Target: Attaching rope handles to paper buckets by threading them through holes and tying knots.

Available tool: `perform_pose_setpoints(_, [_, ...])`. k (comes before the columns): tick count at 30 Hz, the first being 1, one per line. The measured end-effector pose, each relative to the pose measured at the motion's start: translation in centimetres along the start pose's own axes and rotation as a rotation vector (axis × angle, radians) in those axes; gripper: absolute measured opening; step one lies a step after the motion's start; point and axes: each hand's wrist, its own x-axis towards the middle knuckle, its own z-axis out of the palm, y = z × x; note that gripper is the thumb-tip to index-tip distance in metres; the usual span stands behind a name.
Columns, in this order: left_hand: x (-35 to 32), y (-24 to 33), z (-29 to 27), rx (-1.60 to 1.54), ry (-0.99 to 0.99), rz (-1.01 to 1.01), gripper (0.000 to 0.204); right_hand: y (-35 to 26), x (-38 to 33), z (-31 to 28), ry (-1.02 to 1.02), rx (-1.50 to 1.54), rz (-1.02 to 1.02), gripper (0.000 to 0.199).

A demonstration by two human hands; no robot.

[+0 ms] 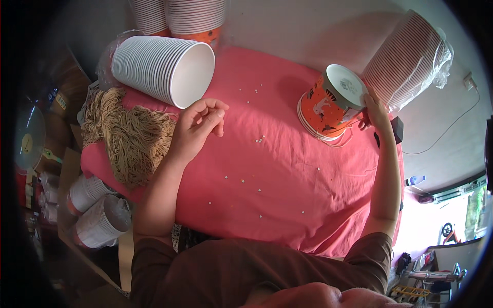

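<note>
My right hand (377, 110) grips an orange and dark patterned paper bucket (323, 105) at its upper right side. The bucket stands upside down at the far right of the table, its white base (346, 84) facing up. White rims below it suggest a small nested stack, and a thin cord handle loops out beside my fingers. Over the left of the table, my left hand (197, 126) hovers with fingers curled and thumb against them; nothing shows in it. Just beyond it lies a long stack of white paper buckets (154, 66), its open mouth toward the right.
A bundle of tan cords (133, 138) hangs over the table's left edge. Small white round bits (259, 190) dot the pink cloth (277, 164). A tall plastic-wrapped bucket stack (400, 61) leans at back right; more stacks (195, 18) stand behind. Wrapped buckets (102, 220) sit lower left.
</note>
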Motion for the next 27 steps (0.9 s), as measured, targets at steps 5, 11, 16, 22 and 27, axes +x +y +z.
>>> perform_pose_setpoints(5, [-0.1,0.1,0.0,0.013,-0.003,0.034,0.012,0.1,0.1,-0.3,0.006,-0.082,0.036,0.048])
perform_pose_setpoints(11, [0.0,0.5,-0.4,0.021,0.009,0.055,0.013,0.5,0.4,-0.6,0.059,-0.199,0.031,0.051])
perform_pose_setpoints(16, [0.0,1.0,-1.7,-0.015,0.089,0.046,0.013,-0.1,0.9,-0.4,0.432,-0.784,-0.572,0.048])
perform_pose_setpoints(22, [1.2,1.1,-4.7,0.219,0.513,0.129,0.011,-6.7,-3.1,3.2,0.514,-0.789,-0.532,0.031])
perform_pose_setpoints(27, [1.3,-0.4,-6.8,0.672,0.664,0.174,0.014,-9.8,-5.7,11.9,0.119,-0.481,-0.677,0.031])
